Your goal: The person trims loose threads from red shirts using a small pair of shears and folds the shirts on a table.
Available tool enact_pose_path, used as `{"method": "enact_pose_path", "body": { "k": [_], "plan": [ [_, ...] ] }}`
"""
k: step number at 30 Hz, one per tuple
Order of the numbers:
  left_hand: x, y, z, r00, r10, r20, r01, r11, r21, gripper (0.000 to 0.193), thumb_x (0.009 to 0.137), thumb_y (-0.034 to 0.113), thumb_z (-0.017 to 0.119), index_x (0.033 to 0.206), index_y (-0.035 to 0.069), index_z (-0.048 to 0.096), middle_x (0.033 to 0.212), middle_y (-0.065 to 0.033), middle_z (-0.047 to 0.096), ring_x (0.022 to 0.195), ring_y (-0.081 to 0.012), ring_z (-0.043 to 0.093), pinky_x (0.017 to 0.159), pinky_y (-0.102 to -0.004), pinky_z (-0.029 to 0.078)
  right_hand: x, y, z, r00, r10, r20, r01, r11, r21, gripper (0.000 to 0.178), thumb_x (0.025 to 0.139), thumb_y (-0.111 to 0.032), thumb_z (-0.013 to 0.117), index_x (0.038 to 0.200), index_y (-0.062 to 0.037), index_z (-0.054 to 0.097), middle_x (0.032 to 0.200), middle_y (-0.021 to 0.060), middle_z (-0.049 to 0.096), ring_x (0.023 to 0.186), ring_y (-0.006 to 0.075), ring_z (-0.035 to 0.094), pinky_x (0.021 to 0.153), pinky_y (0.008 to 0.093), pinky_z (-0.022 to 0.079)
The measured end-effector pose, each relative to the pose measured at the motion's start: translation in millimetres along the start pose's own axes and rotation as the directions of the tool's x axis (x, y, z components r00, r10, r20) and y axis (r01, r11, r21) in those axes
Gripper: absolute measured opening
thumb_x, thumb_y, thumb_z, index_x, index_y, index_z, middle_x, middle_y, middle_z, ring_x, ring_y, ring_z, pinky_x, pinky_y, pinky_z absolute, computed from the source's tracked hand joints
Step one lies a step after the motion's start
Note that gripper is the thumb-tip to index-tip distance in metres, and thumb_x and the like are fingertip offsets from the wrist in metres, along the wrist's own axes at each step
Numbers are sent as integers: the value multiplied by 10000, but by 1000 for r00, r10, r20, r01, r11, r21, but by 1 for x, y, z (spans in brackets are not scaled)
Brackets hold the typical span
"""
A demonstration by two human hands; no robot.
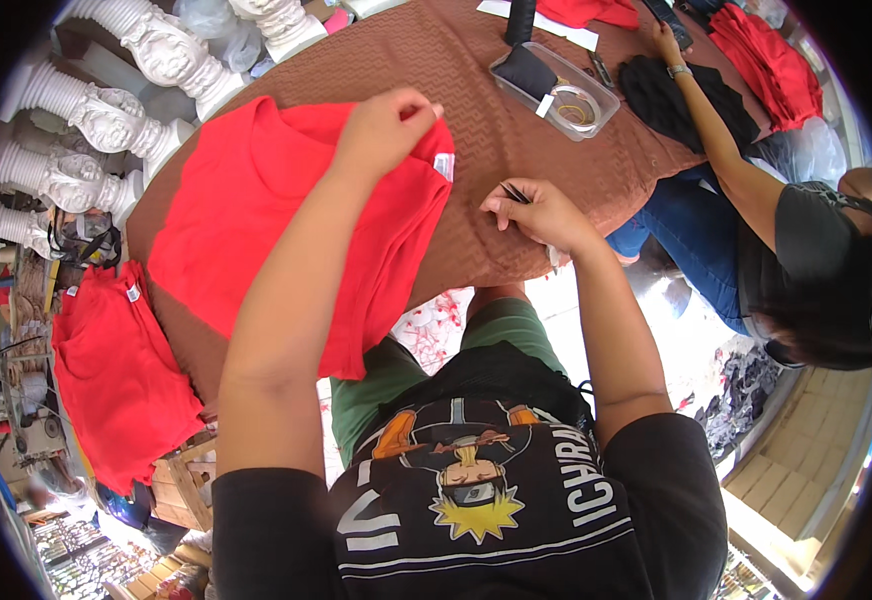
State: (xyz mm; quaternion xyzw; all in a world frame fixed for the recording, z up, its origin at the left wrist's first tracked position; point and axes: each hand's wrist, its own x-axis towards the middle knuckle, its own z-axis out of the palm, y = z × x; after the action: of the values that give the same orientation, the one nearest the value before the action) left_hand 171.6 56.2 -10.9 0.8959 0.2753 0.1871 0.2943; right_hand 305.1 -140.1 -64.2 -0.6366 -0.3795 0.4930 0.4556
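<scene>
A red shirt [256, 190] lies spread on the brown-covered table in front of me, its lower edge hanging toward my lap. My left hand [391, 128] is over the shirt's right part, fingers curled in a pinch. Whatever is between those fingertips, if anything, is too small to make out. A white label [444, 166] shows on the shirt edge beside this hand. To the right of the shirt, my right hand [546, 218] is closed around a slim dark tool [516, 193]. Its dark end sticks out past the fingers; its exact kind is hidden by the hand.
A clear plastic box [596, 128] with a dark pouch and a roll sits farther back. More red shirts [121, 370] are piled at the left. At right a seated person's arm [721, 130] reaches to a phone, near black cloth [671, 105]. White ornate columns [106, 125] stand at far left.
</scene>
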Motion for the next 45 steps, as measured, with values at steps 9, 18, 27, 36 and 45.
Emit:
{"method": "enact_pose_path", "body": {
  "k": [9,18,27,36,45],
  "plan": [
    [-175,22,-43,936,-350,33,259,621,-740,289,878,44,582,1164,20,545,906,-16,612,809,-44,539,752,-180,419,-3,11,24,944,-279,-175,234,942,-239,199,899,-213,602,936,-26,658,704,-22,574,627,33,489,557,184,375],
    [-217,22,-25,871,-490,29,258,407,-876,364,871,59,619,1209,-21,509,1027,-120,649,896,-114,617,800,-225,485,-33,-36,93,777,-629,-31,607,760,-232,94,824,-60,657,905,-13,664,772,26,624,702,105,567,652,244,447],
    [-226,17,-26,873,-487,32,221,337,-915,324,879,110,625,1174,2,547,813,-2,647,705,-21,537,629,-178,426,-55,-55,135,704,-706,77,696,665,-271,246,732,49,696,954,-56,681,869,38,591,729,118,576,611,230,461],
    [-226,13,-24,871,-487,57,242,326,-914,310,893,110,600,1188,37,541,930,-7,656,785,-45,601,691,-207,482,-50,-52,139,584,-804,115,724,451,-522,206,720,23,712,903,-68,686,851,51,598,698,141,582,593,270,469],
    [-219,20,-24,853,-521,30,184,247,-951,311,884,89,608,1175,8,532,898,-49,670,777,-64,608,657,-196,470,-58,-63,109,764,-624,162,620,780,83,75,793,-28,701,792,4,634,704,18,599,596,38,509,511,207,375]
  ]
}}
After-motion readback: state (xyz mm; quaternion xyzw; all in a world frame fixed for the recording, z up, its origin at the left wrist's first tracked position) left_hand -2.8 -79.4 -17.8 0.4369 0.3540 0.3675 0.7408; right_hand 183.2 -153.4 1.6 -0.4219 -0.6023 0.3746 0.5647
